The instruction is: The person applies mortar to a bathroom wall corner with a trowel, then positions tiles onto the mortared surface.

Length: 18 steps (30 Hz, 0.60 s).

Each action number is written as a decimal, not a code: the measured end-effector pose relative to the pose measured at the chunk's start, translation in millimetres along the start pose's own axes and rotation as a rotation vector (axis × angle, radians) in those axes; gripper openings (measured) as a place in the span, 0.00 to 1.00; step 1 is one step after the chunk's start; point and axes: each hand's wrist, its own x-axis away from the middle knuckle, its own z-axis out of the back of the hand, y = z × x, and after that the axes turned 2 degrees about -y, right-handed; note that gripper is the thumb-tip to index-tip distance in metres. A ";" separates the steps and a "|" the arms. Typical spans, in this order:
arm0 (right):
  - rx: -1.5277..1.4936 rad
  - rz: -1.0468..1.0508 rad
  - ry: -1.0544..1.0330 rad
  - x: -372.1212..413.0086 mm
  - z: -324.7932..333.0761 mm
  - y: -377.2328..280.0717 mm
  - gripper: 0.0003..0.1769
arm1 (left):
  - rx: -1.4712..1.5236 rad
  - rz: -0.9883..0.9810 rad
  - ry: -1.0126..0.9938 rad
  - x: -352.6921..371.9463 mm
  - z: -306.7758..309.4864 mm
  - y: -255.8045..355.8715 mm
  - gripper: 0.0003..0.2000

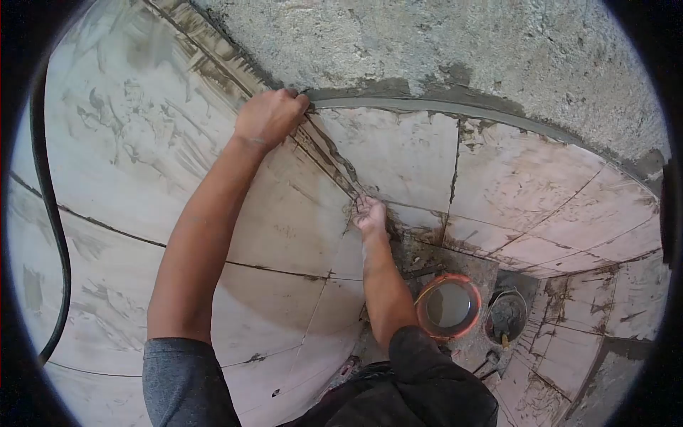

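Observation:
My left hand (272, 117) is closed at the top of the corner joint, against the upper edge of the wall tiles; what its fingers hold is hidden. Lower down the same joint, my right hand (369, 213) has its fingers curled with the palm side partly showing, touching the corner; anything in them is too small to name. Between the two hands runs a dark, mortar-smeared corner joint (329, 162). Large pale tiles lie on both sides, the left tile (284, 213) and the right tile (405, 149), both streaked with mortar.
An orange-rimmed bucket (420, 307) with greyish liquid stands on the floor below my right arm. Beside it is a dark bucket (489, 326) with a tool in it. A black cable (53, 206) hangs at the far left. Rough concrete (427, 43) lies above the tiles.

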 end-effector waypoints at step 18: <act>0.141 -0.012 -0.123 -2.3 0.3 -9.8 0.19 | -0.107 -0.019 0.019 -0.4 -4.4 3.9 0.06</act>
